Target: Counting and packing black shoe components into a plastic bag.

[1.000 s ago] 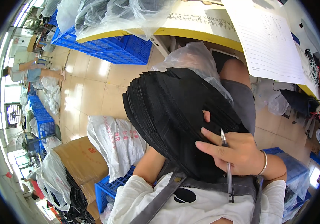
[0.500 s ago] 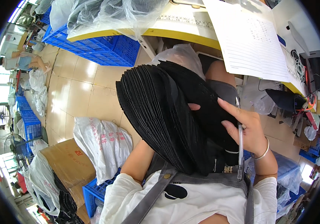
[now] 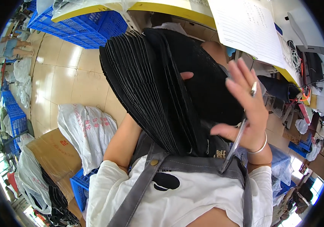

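A thick stack of black fabric pieces (image 3: 139, 83), its many layered edges fanned toward the left, stands tilted in front of my body. My left hand (image 3: 187, 75) reaches under and around it; only a fingertip shows between the layers, the rest being hidden. One wide black panel (image 3: 211, 83) is folded over to the right of the stack. My right hand (image 3: 247, 109) is raised off that panel at its right side, fingers stretched out and thumb apart. A slim clear pen (image 3: 236, 142) is tucked between its fingers, slanting down toward my apron (image 3: 203, 166).
Ahead is a yellow-edged table (image 3: 177, 8) with an open lined notebook (image 3: 241, 34) overhanging its edge. Blue crates (image 3: 105, 28) stand beneath it. White sacks (image 3: 86, 132) and a cardboard box (image 3: 56, 155) sit at left. Cables (image 3: 293, 56) lie at right.
My right hand has lifted off the black panel and opened out, the pen swinging to a slant. The stack has shifted up and left in view, and the panel lies spread wider.
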`<state>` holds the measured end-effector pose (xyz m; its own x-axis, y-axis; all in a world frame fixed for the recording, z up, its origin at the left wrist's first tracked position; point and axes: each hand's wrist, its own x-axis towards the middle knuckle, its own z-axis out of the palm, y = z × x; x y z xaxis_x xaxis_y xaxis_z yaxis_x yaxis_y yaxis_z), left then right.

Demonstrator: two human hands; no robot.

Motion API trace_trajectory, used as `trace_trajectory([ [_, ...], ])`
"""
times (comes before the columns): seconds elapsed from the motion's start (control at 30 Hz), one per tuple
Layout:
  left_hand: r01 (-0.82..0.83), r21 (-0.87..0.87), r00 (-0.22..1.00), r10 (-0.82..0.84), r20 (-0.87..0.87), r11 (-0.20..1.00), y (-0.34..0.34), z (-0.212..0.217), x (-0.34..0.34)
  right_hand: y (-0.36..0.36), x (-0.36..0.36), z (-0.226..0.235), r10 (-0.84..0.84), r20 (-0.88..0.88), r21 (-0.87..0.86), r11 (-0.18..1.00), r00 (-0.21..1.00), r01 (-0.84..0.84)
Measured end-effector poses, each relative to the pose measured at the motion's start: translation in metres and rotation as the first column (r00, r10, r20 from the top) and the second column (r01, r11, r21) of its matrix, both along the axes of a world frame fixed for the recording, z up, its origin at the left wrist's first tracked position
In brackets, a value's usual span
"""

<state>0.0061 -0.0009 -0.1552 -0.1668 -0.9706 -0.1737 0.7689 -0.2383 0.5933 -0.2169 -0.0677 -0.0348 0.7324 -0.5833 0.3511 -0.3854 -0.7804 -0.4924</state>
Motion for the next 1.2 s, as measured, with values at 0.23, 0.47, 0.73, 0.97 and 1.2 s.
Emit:
trace_trajectory([
  [0.23,0.264,-0.283,0.155,0.249,0.956,0.922,-0.010,0.010,-0.004,-0.030,-0.035,0.008,-0.286,0.469,0.114,0.958,0.835,0.264],
  [0.47,-0.045,0.017,0.563,0.011,0.826,0.999,0.007,-0.030,-0.001,-0.193,-0.102,0.005,-0.534,0.380,0.391,0.833,0.755,0.392],
  [0.73,-0.341,0.257,0.805,0.139,0.577,0.904,0.000,0.000,-0.013,-0.240,-0.064,-0.056,-0.626,0.403,0.392,0.777,0.668,0.492],
  [0.97,-0.344,0.352,0.824,0.100,0.557,0.870,-0.023,0.006,-0.023,-0.252,-0.067,-0.060,-0.683,0.397,0.228,0.720,0.613,0.655],
  [1.2,-0.297,0.408,0.872,0.070,0.485,0.863,-0.008,0.000,-0.020,-0.250,-0.068,-0.057,-0.686,0.339,0.240,0.725,0.644,0.646],
])
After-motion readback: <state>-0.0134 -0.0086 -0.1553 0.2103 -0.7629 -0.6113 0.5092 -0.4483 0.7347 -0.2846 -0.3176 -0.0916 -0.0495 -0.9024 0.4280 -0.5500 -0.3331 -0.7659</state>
